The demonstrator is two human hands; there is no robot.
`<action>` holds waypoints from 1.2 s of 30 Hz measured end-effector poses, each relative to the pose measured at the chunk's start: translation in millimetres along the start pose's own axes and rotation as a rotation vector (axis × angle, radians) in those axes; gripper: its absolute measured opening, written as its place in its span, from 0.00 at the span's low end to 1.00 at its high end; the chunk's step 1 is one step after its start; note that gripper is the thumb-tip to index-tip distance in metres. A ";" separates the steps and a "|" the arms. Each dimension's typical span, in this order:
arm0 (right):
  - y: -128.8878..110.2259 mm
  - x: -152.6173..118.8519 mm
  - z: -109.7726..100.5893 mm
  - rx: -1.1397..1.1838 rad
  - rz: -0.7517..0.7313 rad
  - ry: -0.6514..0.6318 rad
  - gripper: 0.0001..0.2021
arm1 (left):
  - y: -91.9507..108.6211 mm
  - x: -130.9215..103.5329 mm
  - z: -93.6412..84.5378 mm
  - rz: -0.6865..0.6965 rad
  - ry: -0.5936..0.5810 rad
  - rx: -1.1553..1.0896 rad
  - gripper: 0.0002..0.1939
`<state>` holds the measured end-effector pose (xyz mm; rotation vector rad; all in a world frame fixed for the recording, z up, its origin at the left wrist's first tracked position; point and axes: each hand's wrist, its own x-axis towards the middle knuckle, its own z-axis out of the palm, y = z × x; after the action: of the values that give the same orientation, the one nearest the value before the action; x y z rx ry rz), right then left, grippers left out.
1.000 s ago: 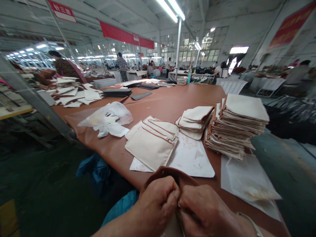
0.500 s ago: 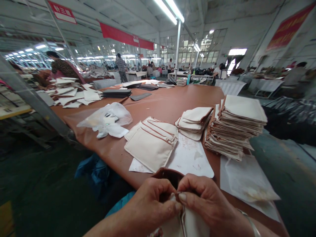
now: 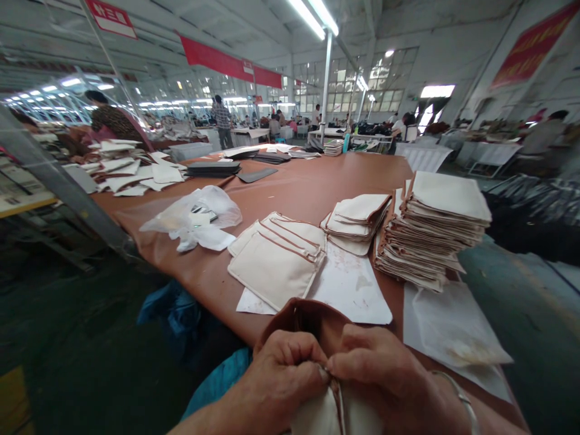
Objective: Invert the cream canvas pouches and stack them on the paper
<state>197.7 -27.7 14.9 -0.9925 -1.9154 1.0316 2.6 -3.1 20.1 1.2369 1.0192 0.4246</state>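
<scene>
At the bottom centre, my left hand (image 3: 283,374) pinches the seam edge of a brown and cream piece (image 3: 317,414). My right hand (image 3: 385,365), with a bangle at its wrist, grips the same seam close beside the left fingertips. The brown side of the piece bulges up behind both hands, and its cream side hangs below them. Just beyond lie several overlapping cream pieces with brown edging (image 3: 276,266), partly on a white sheet (image 3: 353,290). A small stack of cream pieces (image 3: 357,217) is farther right, next to a tall stack (image 3: 444,205).
The brown-covered table (image 3: 317,175) carries a clear plastic bag (image 3: 194,211) at left, a heap of white pieces (image 3: 136,172), dark stacked pieces (image 3: 212,169) and a translucent bag (image 3: 457,326) at right. A metal post (image 3: 67,181) slants along the left. People are in the background.
More of the brown side has risen into view behind my hands. My left hand has shifted slightly right, and my right fingers have changed their hold on the seam.
</scene>
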 end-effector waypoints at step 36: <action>16.7 11.8 -18.0 0.428 0.080 -0.276 0.18 | 13.9 -9.0 -8.6 0.399 -0.071 0.274 0.18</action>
<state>212.6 -5.4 10.3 -0.7116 -1.7640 1.6119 -5.7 -0.4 36.6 1.7012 0.7848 0.5555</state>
